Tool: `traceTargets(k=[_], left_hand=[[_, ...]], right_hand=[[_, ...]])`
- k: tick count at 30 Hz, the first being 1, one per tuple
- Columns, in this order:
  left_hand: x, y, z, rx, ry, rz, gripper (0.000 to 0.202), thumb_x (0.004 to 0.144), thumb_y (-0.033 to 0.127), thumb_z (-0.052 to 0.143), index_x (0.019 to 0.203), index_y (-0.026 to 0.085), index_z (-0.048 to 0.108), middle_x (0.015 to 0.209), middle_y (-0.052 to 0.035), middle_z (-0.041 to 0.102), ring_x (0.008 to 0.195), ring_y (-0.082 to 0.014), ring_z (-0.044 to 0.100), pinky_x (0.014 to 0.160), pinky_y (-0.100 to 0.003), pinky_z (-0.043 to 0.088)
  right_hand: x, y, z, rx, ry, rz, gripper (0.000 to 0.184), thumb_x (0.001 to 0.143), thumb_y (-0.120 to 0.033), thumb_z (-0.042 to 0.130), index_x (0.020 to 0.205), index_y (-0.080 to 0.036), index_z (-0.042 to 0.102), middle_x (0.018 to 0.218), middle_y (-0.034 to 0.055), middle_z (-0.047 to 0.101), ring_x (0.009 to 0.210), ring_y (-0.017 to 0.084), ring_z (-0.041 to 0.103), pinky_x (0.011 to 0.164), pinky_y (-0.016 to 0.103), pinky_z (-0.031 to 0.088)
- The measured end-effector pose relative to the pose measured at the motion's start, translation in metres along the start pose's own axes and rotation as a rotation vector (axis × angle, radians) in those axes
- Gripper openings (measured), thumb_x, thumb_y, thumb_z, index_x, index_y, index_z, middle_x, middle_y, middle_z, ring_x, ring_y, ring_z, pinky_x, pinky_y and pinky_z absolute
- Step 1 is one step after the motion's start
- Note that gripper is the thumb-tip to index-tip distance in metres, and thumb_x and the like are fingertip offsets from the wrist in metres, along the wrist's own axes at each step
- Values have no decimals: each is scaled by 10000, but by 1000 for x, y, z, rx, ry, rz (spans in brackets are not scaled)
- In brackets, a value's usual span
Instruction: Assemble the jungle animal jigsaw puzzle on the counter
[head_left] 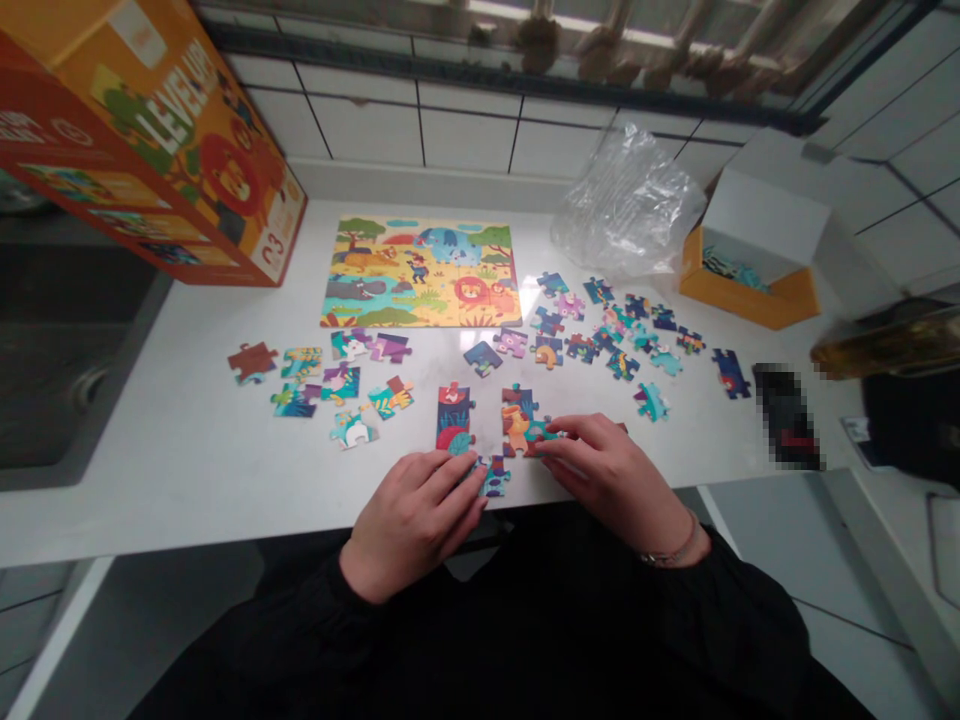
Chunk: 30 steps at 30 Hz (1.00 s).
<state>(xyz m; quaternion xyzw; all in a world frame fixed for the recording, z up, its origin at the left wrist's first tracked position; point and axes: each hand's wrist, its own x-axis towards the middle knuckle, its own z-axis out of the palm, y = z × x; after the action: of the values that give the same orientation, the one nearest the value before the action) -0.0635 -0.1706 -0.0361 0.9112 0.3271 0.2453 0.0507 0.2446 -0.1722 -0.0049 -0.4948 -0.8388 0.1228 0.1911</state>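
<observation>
Left hand (412,525): fingers curved and close together, tips at a short two-piece column (454,420) and just above a small loose piece (495,478); whether it grips anything cannot be told

Right hand (611,480): fingers narrowed, pinching a teal piece (541,432) at the edge of a joined lion section (519,425); a thin bracelet (667,552) on the wrist, black sleeve (720,610) behind

Both hands sit at the near edge of a white counter (187,480), the column and the lion section side by side, just apart

Loose jigsaw pieces: one group (341,385) left of the hands, a larger scatter (600,335) to the right, all lying flat

Finished animal puzzle (420,272): flat on the counter beyond the hands, showing a lion, an elephant and a hippo

Orange puzzle carton (172,140): at far left, overhanging a dark sink (67,350)

Clear plastic bag (628,200): crumpled against the tiled wall (465,135)

Orange box tray (750,280): far right, under a tilted white lid (765,200), pieces inside

Dark object (786,415): pixelated, too blurred to name
</observation>
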Motion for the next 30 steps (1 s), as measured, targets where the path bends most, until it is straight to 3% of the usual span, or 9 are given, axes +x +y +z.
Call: traceTargets(k=[3,8,13,16,21,30], left_hand=[[0,-1,-1,-7,9,8,329,1021,220,746,1348,184,742,1325,-118,805,1101,-293,742,922,-472,629],[2,-1,-3,-13,25,33,311,1023,219,744,1332,178,738,1298,-121,813,1080,-294,746,913,-467,624],[1,-2,-3,-40,15,37,321,1013,211,756,1331,169,739,1299,-126,809,1092,-302,742,929,-472,622],[1,-2,-3,-50,21,40,339,1000,198,763,1337,171,739,1295,-129,808,1094,-296,743,942,-466,621],[2,-2,-5,-60,37,48,341,995,192,762,1334,164,742,1268,-131,812,1077,-290,745,929,-460,620],[2,-1,-5,-50,30,39,303,1006,194,757,1306,161,735,1243,-121,823,1057,-286,755,912,-464,626]], right_hand=[[-8,3,-13,-14,87,16,140,1096,-261,650,1121,-258,787,1111,99,797,998,261,722,886,420,578],[-29,33,-46,-241,299,365,235,1140,-332,532,1133,-233,745,1061,113,798,979,287,741,897,439,563],[-44,59,-56,-286,182,477,263,1118,-374,537,1113,-203,735,1068,124,786,931,288,733,885,441,566],[-48,62,-46,-243,103,498,265,1096,-389,588,1181,-187,736,1120,126,776,959,289,737,912,449,583],[-47,58,-29,-167,-6,440,418,1038,-481,723,1346,-200,705,1245,144,726,1137,330,725,1039,490,582],[-34,56,-32,-82,-66,426,210,1016,-440,744,1066,-243,689,1027,76,705,914,273,697,824,417,569]])
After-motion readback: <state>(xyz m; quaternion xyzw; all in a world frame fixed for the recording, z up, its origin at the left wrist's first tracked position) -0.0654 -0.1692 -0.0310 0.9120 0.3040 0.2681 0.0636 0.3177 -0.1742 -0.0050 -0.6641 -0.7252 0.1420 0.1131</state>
